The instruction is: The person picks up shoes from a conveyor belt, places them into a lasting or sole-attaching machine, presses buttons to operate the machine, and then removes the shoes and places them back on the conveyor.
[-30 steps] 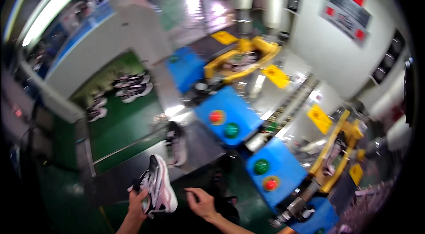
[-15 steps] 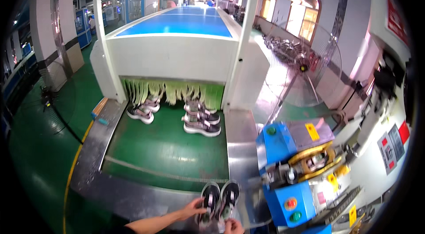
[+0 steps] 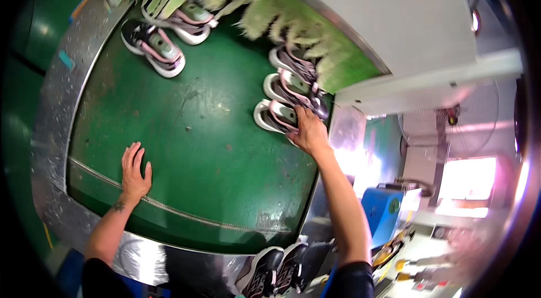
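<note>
On the right side of the green conveyor belt (image 3: 197, 140), my right hand (image 3: 309, 129) has its fingers closed over the nearest sneaker (image 3: 277, 116), dark with pink trim and a white sole. Two similar shoes, a middle sneaker (image 3: 284, 88) and a far sneaker (image 3: 293, 64), sit close behind it. My left hand (image 3: 135, 177) is open, fingers stretched, low over the belt's near left part and holding nothing. Farther off at the left lie another sneaker (image 3: 155, 47) and one (image 3: 189, 22) partly under the fringe. A black pair of sneakers (image 3: 265, 267) rests by the near metal edge.
A green fringe curtain (image 3: 282, 16) hangs from the white machine housing (image 3: 383, 5) at the far end. A metal rim (image 3: 51, 146) borders the belt. Right of it stand a blue machine (image 3: 380, 210) and a wire-guarded fan (image 3: 451, 115).
Both hands have left the pair at the near metal edge. My right hand has reached forward onto a belt sneaker; my left has moved left over the belt. The view has tilted down and closer.
</note>
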A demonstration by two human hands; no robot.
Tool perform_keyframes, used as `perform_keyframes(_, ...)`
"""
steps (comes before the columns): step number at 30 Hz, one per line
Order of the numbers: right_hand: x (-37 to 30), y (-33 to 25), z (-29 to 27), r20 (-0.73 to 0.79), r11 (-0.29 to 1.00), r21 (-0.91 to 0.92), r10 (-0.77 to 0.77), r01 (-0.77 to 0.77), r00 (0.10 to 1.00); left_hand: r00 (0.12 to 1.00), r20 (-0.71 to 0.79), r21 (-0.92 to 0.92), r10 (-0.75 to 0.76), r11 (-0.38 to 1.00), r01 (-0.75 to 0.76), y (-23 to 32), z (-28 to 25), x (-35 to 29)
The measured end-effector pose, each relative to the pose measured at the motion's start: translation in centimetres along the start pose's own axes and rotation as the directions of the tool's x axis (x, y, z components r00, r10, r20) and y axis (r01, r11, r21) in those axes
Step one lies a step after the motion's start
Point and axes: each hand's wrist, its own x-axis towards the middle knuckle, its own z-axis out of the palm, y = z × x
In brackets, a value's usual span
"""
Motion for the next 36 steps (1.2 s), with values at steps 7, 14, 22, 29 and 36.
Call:
perform_keyframes(7,-8.1,-6.0,5.1,-0.279,0.944,0.317,0.004,0.088,0.960,0.998,-0.061,0.029,0.034,0.999,-0.033,-3.0,1.7,0.1)
perform_keyframes(14,-37.8,-20.4,-1.7,0.151,0.363,0.866,0.467,-0.344,0.872,0.982,0.069,-0.187,-0.177,0.964,0.187,4.5,0.8,-2.3)
perform_keyframes(22,-47.3,-18.6,-12.3,-0.641,0.772,0.511,0.051,0.377,0.766,0.236,0.708,-0.453,0.665,0.173,0.874,23.2,-14.8,-7.4)
perform_keyframes(29,-56.9,-27.0,-3.7,-0.324,0.252,0.946,0.759,0.203,0.565,0.354,0.576,-0.661,0.737,0.166,0.732,25.0,-14.3,-20.1)
perform_keyframes(36,-68.8,-20.3,-4.3,0.156,-0.243,0.958,0.888,0.153,0.432,0.542,0.613,-0.760,0.575,0.242,0.603,38.3,-5.4,-30.6)
